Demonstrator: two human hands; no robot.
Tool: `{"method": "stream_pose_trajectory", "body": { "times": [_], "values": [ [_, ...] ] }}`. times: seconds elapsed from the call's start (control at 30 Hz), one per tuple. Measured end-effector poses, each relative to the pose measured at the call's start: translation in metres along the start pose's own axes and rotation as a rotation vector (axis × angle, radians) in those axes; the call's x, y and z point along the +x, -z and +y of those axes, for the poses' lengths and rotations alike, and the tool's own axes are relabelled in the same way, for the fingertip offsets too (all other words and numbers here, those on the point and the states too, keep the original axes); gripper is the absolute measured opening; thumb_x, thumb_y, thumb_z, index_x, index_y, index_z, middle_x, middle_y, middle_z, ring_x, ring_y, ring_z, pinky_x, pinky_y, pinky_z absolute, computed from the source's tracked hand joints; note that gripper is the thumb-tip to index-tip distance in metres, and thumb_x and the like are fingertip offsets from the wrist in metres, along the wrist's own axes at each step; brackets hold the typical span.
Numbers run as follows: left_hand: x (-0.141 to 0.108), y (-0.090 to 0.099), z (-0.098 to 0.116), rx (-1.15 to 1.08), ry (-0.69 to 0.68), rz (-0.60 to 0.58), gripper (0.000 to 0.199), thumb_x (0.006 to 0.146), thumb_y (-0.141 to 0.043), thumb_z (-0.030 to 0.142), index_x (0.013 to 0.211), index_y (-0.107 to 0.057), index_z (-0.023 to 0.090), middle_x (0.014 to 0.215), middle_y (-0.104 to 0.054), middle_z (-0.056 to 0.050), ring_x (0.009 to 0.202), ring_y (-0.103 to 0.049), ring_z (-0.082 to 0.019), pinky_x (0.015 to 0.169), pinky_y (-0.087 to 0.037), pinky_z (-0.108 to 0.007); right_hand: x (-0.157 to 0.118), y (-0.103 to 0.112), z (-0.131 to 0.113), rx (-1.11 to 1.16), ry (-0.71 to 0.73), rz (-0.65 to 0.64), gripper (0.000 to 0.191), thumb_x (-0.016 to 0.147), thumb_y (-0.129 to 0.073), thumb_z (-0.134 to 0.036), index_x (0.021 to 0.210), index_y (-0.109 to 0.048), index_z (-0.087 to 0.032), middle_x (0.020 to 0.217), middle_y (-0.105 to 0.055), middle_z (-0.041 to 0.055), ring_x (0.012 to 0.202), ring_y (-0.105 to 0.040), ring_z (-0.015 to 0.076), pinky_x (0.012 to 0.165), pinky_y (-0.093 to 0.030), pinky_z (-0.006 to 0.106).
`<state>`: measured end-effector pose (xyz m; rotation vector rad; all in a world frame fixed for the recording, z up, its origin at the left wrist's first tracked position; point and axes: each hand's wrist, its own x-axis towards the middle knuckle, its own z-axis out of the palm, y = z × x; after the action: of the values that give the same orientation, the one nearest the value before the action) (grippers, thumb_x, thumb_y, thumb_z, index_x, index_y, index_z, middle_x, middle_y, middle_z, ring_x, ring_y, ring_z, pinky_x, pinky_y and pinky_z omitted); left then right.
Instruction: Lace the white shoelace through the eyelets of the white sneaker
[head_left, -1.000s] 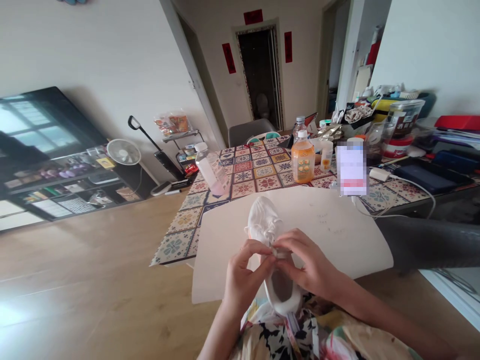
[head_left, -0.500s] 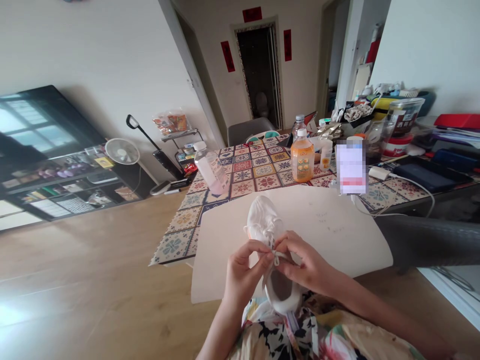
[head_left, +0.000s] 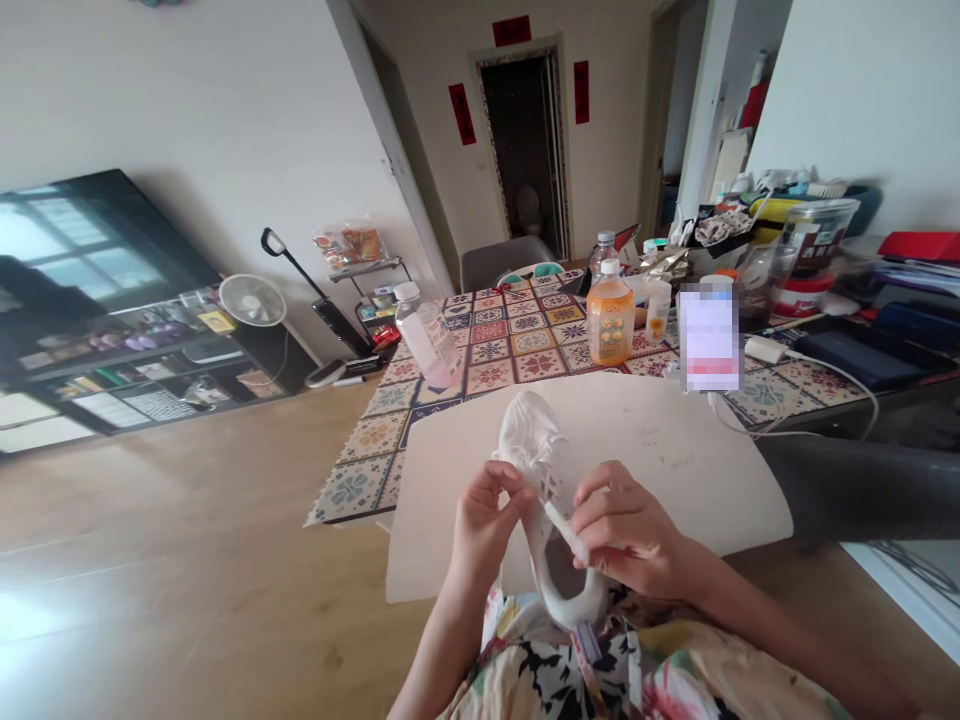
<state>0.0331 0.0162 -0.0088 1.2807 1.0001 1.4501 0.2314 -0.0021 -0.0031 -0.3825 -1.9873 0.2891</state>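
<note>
A white lace-up shoe (head_left: 527, 432) lies on a large white sheet (head_left: 645, 440), its toe pointing away and its heel near my lap. My left hand (head_left: 487, 515) is at the left side of the laces, thumb and forefinger pinched on a white shoelace. On the right of the shoe opening, my right hand (head_left: 626, 525) has its fingers curled together round a white lace end or strip (head_left: 564, 530). The laces between the two hands are too small to make out fully.
Beyond the sheet, a patterned tablecloth (head_left: 487, 345) bears a pinkish bottle (head_left: 426, 335), an orange drink bottle (head_left: 610, 320) and a propped phone (head_left: 709, 340) with a white cable. Jars and folders crowd the right. A floral garment covers my lap.
My hands have moved apart; the right one has shifted to the right with the lace. The small loop between the fingers no longer shows. The view has shifted slightly.
</note>
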Motion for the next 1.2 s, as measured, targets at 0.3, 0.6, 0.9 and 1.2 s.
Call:
{"method": "stream_pose_trajectory", "body": {
  "times": [0.3, 0.6, 0.9, 1.2],
  "values": [
    [0.007, -0.004, -0.009, 0.031, -0.018, 0.030, 0.022, 0.069, -0.073, 0.023, 0.078, -0.053, 0.020, 0.061, -0.053, 0.006, 0.054, -0.047, -0.010, 0.054, -0.037, -0.021, -0.001, 0.006, 0.001, 0.069, -0.003, -0.140, 0.015, 0.093, -0.064, -0.019, 0.081, -0.065, -0.026, 0.077, -0.077, -0.0048, 0.080, -0.066, 0.0170, 0.093, -0.037, 0.043],
    [0.011, 0.001, -0.010, 0.146, -0.057, 0.003, 0.021, 0.071, -0.073, 0.023, 0.084, -0.057, 0.021, 0.065, -0.057, 0.004, 0.063, -0.051, -0.014, 0.066, -0.043, -0.025, 0.000, 0.008, 0.002, 0.085, -0.008, -0.149, 0.009, 0.096, -0.064, -0.022, 0.087, -0.065, -0.024, 0.081, -0.076, -0.0009, 0.082, -0.063, 0.0169, 0.085, -0.045, 0.036],
    [0.000, 0.026, 0.017, 0.462, -0.354, -0.412, 0.040, 0.080, -0.071, 0.058, 0.088, -0.069, 0.019, 0.087, -0.063, -0.008, 0.085, -0.059, -0.024, 0.080, -0.048, -0.034, 0.002, 0.011, -0.011, -0.288, -0.084, -0.147, 0.011, 0.099, -0.057, -0.020, 0.089, -0.062, -0.021, 0.088, -0.071, 0.0043, 0.086, -0.060, 0.0202, 0.083, -0.042, 0.039],
    [-0.009, 0.016, 0.022, 0.510, -0.305, -0.474, 0.010, 0.079, -0.072, 0.013, 0.084, -0.067, 0.020, 0.090, -0.062, -0.005, 0.085, -0.062, -0.020, 0.081, -0.049, -0.031, 0.020, 0.046, -0.045, 0.626, 0.075, -0.540, 0.040, 0.106, -0.038, -0.043, 0.077, -0.057, -0.026, 0.070, -0.072, 0.0006, 0.076, -0.071, 0.0152, 0.078, -0.054, 0.026]
  ]
}}
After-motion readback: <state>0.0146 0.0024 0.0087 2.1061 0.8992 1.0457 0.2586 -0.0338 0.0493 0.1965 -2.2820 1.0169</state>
